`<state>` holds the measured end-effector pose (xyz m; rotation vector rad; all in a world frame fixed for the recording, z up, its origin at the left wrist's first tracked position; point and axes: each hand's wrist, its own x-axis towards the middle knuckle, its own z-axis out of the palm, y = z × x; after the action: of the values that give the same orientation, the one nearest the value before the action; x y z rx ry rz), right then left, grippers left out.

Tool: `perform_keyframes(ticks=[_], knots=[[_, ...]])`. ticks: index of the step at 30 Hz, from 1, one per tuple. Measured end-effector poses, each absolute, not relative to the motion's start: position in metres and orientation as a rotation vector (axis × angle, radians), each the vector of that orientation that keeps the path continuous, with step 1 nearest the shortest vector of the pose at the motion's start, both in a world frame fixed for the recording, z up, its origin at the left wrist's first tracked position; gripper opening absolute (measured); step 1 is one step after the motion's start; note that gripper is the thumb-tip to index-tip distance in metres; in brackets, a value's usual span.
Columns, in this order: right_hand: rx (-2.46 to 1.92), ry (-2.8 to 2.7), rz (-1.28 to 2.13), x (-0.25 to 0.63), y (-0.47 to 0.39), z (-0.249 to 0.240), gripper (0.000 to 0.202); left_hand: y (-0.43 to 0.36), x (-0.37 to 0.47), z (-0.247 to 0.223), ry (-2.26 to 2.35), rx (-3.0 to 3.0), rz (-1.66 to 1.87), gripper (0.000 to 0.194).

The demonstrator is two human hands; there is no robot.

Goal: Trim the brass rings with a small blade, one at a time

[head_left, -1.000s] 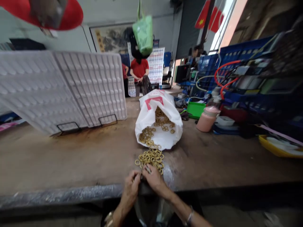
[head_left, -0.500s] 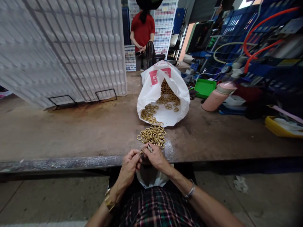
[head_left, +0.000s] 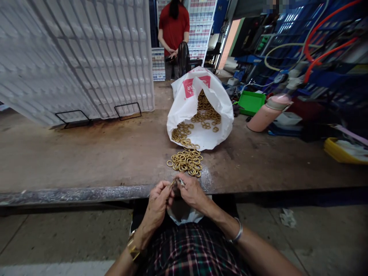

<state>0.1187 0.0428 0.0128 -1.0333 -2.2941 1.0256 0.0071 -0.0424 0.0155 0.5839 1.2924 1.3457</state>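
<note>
My left hand (head_left: 158,199) pinches a small brass-coloured ring (head_left: 173,183) at the table's front edge. Close beside it, my right hand (head_left: 192,192) is closed around a small pointed metal tool (head_left: 181,182), its tip turned towards the ring. The fingers cover most of the tool, so its exact kind does not show. Just beyond both hands lies a pile of brass-coloured rings (head_left: 186,161) on the table. Behind the pile, a white plastic bag (head_left: 198,134) lies on its side with its mouth towards me and many more rings inside.
White ribbed trays (head_left: 109,57) stand upright at the left, by black wire stands (head_left: 73,117). At the right are a pink bottle (head_left: 266,117), a green tray (head_left: 252,102) and a yellow container (head_left: 339,151). Below my hands a whitish bag (head_left: 186,216) hangs open. A person in red (head_left: 174,28) stands behind.
The camera view has shifted slightly, moving the background up. My right hand has turned the tool a little beside the ring; both hands stay close together.
</note>
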Motion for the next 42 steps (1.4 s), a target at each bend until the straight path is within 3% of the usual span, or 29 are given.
perform_keyframes(ticks=[8, 25, 32, 42], knots=[[-1.008, -2.659, 0.825, 0.119, 0.034, 0.009, 0.026, -0.043, 0.005, 0.011, 1.427, 0.588, 1.357, 0.032], [-1.197, -2.843, 0.643, 0.111, 0.031, 0.016, 0.023, -0.045, 0.005, 0.016, 1.565, 0.715, 1.337, 0.032], [-1.422, -2.827, 0.475, 0.108, 0.045, 0.024, 0.028, -0.06, 0.012, 0.029, 1.36, 0.659, 1.267, 0.032], [-1.284, -2.944, 0.017, 0.066, 0.077, 0.04, 0.029, -0.055, -0.001, 0.019, 1.015, 0.307, 1.434, 0.027]])
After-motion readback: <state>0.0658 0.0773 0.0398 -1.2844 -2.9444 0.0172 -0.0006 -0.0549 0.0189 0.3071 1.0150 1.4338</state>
